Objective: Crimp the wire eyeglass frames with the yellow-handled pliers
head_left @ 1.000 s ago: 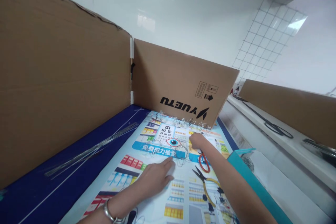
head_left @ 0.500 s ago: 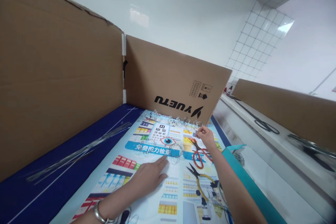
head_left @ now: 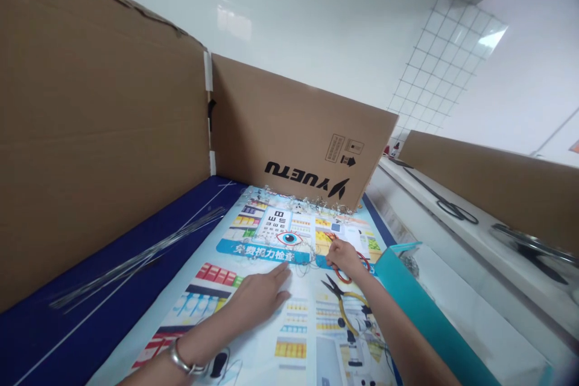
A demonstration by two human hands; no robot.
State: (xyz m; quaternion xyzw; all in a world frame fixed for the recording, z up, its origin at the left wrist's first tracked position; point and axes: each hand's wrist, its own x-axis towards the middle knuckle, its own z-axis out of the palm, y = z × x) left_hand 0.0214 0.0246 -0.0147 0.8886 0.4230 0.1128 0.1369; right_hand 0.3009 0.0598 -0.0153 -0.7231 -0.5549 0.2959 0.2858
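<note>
My left hand (head_left: 262, 294) rests flat on a printed poster sheet (head_left: 253, 350), index finger stretched out and thumb apart, holding nothing. Its fingertip is close to thin, tangled wire bits (head_left: 304, 266) on the print. My right hand (head_left: 342, 257) is over the red-handled cutting tool (head_left: 365, 262), covering part of it. Its fingers are drawn together in a pinch; what is between them, if anything, is hidden. Just below that hand lie yellow-handled pliers (head_left: 342, 312), dark jaws pointing up and left.
Scraps of silvery wire (head_left: 312, 205) line the foot of a cardboard panel (head_left: 298, 114). Long straight wires (head_left: 145, 256) lie on blue cloth (head_left: 67, 325) at left, beside another cardboard wall (head_left: 104, 114). A teal-edged box (head_left: 429, 313) stands at right, near a white ledge (head_left: 420, 187).
My right hand has come back toward me, from near the wire scraps to over the red-handled tool. My left hand has stayed nearly in place. The view has shifted slightly.
</note>
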